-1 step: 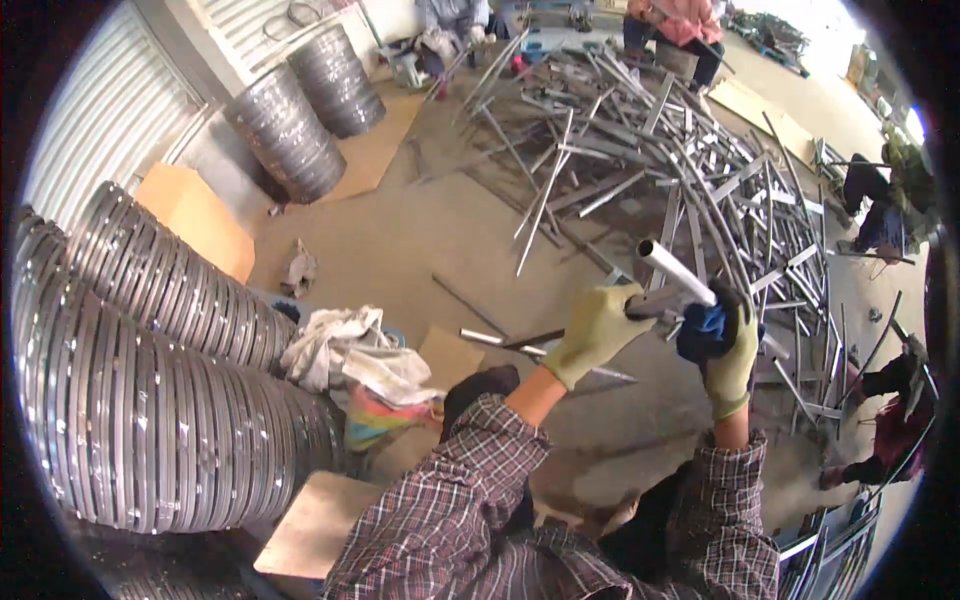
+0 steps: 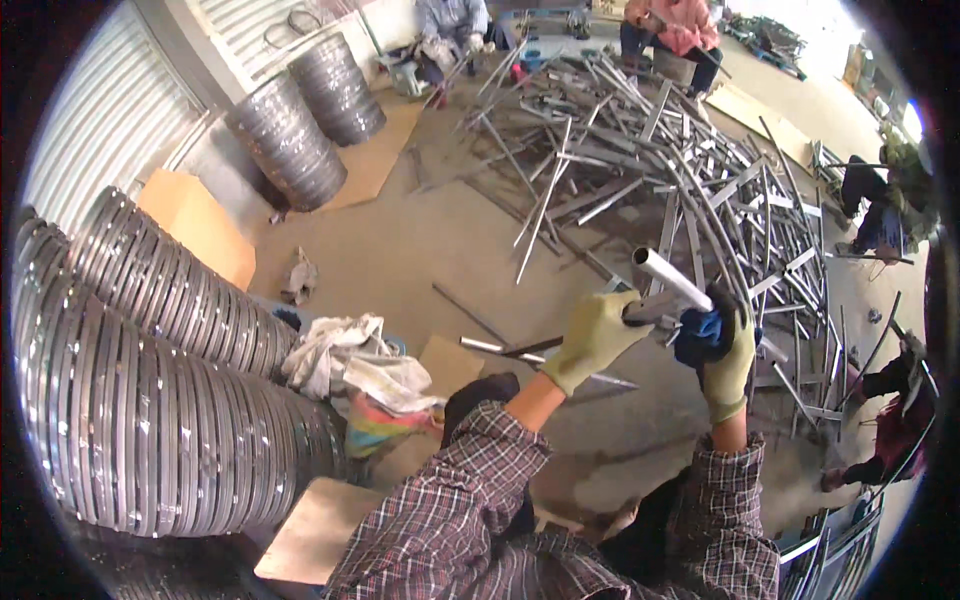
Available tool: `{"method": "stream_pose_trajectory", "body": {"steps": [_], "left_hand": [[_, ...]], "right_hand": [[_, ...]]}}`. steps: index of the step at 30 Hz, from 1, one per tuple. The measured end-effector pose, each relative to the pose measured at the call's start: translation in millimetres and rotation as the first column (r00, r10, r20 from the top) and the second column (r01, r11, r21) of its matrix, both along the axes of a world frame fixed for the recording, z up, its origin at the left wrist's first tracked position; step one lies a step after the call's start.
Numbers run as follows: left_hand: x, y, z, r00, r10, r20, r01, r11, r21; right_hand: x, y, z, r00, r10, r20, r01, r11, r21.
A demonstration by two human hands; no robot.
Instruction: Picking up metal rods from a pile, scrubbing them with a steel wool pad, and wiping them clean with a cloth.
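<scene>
My left hand (image 2: 598,340), in a pale yellow glove, is closed on the end of a dark grey metal bar (image 2: 655,305). My right hand (image 2: 735,365), gloved alike, presses a bunched blue cloth (image 2: 704,337) around a shiny round metal tube (image 2: 674,279). The tube's open end tilts up and to the left. Bar and tube meet near the cloth; whether they are joined is hidden. Beyond my hands lies a big heap of loose metal bars and tubes (image 2: 640,150).
Stacks of dark metal hoops (image 2: 170,410) stand at left, with wrapped stacks (image 2: 290,140) behind. White cloths (image 2: 350,360) lie near my left knee. Several bars (image 2: 500,347) rest on the floor. Co-workers sit around the heap, one in a pink top (image 2: 680,25).
</scene>
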State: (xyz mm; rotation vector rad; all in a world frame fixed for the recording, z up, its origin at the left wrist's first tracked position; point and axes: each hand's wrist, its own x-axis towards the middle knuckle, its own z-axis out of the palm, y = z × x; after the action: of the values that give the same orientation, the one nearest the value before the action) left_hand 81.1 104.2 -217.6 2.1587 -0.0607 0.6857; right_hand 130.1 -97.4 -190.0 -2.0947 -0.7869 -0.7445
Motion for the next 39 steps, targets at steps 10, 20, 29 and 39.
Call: {"method": "stream_pose_trajectory", "body": {"steps": [10, 20, 29, 39], "left_hand": [[-7, -4, 14, 0.996, -0.003, -0.087, 0.004, 1.0, 0.014], [0, -10, 12, 1.0, 0.003, -0.016, -0.003, 0.999, 0.042], [-7, -13, 12, 1.0, 0.011, -0.001, -0.011, 0.997, 0.074], [16, -13, -5, 0.996, -0.019, 0.083, 0.015, 0.999, 0.052]], "right_hand": [[-2, -3, 3, 0.999, 0.003, 0.033, -0.002, 1.0, -0.023], [1, -12, 11, 1.0, 0.01, 0.004, -0.01, 0.999, -0.034], [-3, -21, 6, 1.0, 0.019, -0.012, -0.02, 0.997, -0.08], [14, -29, -20, 0.996, -0.083, 0.026, 0.085, 0.992, -0.094]]}}
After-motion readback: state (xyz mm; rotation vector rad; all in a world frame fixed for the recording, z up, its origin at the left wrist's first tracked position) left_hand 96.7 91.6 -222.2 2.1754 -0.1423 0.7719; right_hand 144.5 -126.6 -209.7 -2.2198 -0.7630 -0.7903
